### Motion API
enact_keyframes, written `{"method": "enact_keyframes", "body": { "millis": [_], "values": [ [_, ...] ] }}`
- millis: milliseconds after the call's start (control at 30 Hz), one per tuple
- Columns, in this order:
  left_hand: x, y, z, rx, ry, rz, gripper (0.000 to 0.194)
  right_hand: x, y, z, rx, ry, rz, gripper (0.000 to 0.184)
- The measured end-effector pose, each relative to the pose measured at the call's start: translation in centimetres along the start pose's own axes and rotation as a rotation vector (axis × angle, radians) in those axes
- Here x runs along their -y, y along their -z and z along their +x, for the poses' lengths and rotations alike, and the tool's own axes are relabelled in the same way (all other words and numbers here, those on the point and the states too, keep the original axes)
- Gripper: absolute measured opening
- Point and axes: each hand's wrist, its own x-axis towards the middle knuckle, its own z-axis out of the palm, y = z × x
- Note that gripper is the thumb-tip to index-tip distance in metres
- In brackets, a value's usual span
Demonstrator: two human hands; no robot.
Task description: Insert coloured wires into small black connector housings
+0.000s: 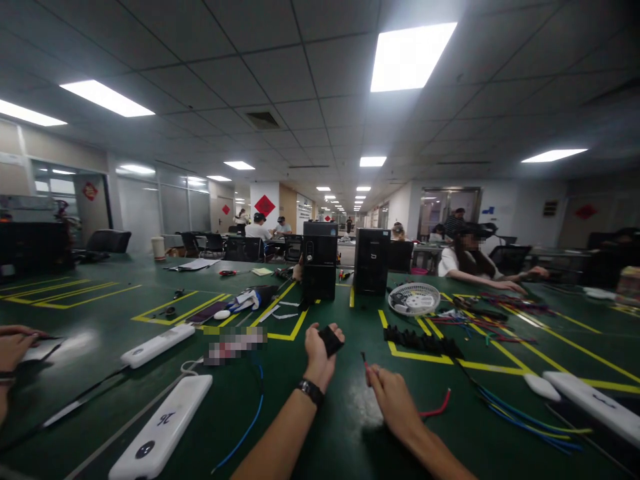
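The right hand (393, 393) pinches a thin red wire with a dark tip (436, 412) between thumb and fingers; its tip points forward and slightly left, while what seems its other end bends out to the right. The left hand (317, 350), palm up, has its fingers curled around a small matte-black block (332, 341), forward and left of that tip, a gap between. Right of both, a crinkled black strip (423, 341) lies crosswise on the dark-green counter (345, 443), nearer the right hand.
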Motion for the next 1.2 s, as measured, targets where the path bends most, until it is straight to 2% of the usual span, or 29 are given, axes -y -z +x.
{"method": "enact_keyframes", "body": {
  "millis": [67,133,267,367,467,567,667,833,900,1000,1100,1200],
  "values": [
    [-1.4,0.7,0.9,0.008,0.008,0.002,0.029,-1.0,1.0,0.6,-0.114,-0.039,0.006,0.045],
    [-1.5,1.4,1.2,0.04,0.018,0.086,0.028,-1.2,1.2,1.0,-0.161,-0.053,0.01,0.045],
    [1.2,2.1,0.4,0.162,0.129,0.47,0.019,0.0,-0.2,0.7,0.04,-0.032,-0.141,0.039],
    [2.6,2.3,0.0,0.276,0.029,0.806,0.015,-0.2,-0.5,0.4,0.137,-0.075,-0.338,0.035],
    [2.2,2.9,0.3,0.298,-0.046,1.01,0.02,-1.4,0.3,0.2,0.17,-0.15,-0.515,0.031],
    [1.4,3.5,0.6,0.307,-0.005,1.062,0.025,-2.1,0.7,0.2,0.072,-0.134,-0.634,0.033],
    [1.3,3.8,0.8,0.318,-0.028,1.082,0.025,-1.9,-0.1,0.4,-0.008,-0.045,-0.589,0.056],
    [1.7,3.9,1.2,0.329,-0.09,1.111,0.028,-1.3,-1.7,1.1,0.007,0.057,-0.471,0.072],
    [1.8,4.0,1.3,0.324,-0.128,1.127,0.027,-0.9,-2.0,1.5,0.075,0.177,-0.421,0.071],
    [1.9,4.1,1.6,0.298,-0.214,1.161,0.024,-0.3,-2.5,2.5,0.171,0.296,-0.363,0.06],
    [1.3,4.0,1.8,0.227,-0.293,1.191,0.023,-0.2,-3.2,4.5,0.216,0.328,-0.309,0.051],
    [0.1,3.7,1.8,0.049,-0.455,1.229,0.024,-1.2,-4.2,7.6,0.237,0.269,-0.288,0.045]
  ]
}}
